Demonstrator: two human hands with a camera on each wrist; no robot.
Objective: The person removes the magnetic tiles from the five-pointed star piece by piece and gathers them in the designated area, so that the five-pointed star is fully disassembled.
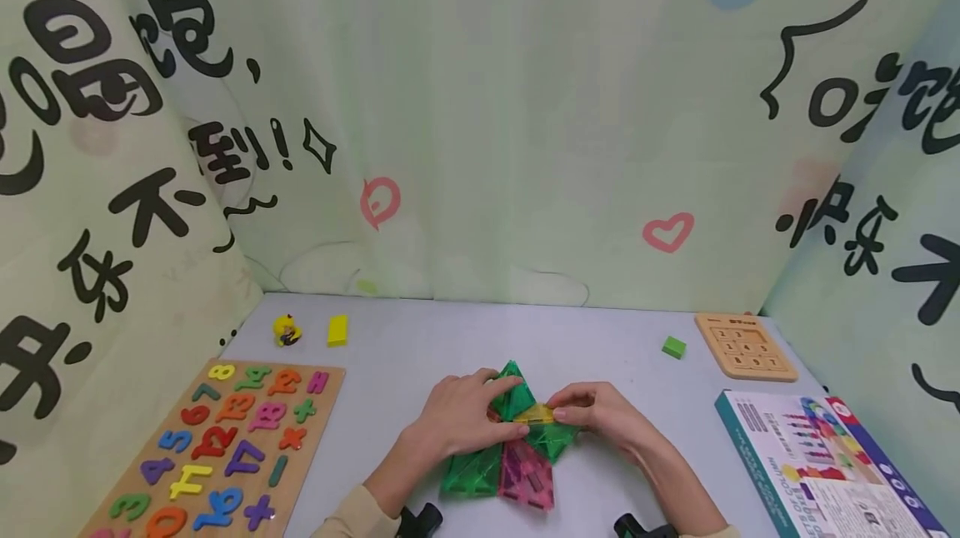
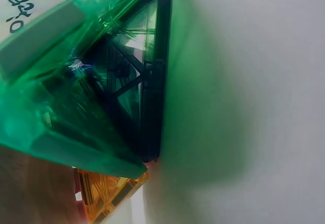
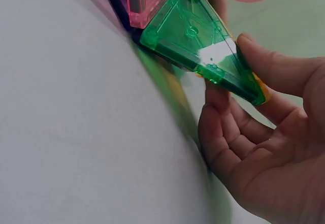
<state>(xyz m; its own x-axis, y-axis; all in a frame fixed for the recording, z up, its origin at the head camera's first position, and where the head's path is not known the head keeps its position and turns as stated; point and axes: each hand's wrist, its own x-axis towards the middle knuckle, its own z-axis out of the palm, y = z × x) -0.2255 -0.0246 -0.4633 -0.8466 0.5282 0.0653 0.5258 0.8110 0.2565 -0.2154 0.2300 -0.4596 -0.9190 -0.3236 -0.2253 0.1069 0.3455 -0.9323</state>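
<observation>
Translucent magnetic tiles form a small structure in the middle of the table. In the head view it has a pointed green part (image 1: 513,395) at the back, a pink tile (image 1: 527,475) in front and a green tile (image 1: 474,473) at front left. My left hand (image 1: 463,415) holds the structure from the left, fingers over its top. From the other side, my right hand (image 1: 603,415) pinches a yellow tile (image 1: 536,415). The right wrist view shows a green triangular tile (image 3: 195,33) by the right thumb, covering most of the yellow one. The left wrist view hides most of the left hand.
A wooden number board (image 1: 247,405) lies at left, with a yellow duck figure (image 1: 286,330) and a yellow block (image 1: 337,331) behind it. At right are a green block (image 1: 673,346), a wooden number puzzle (image 1: 746,346) and a box (image 1: 825,463). Printed curtains (image 1: 517,146) enclose the table.
</observation>
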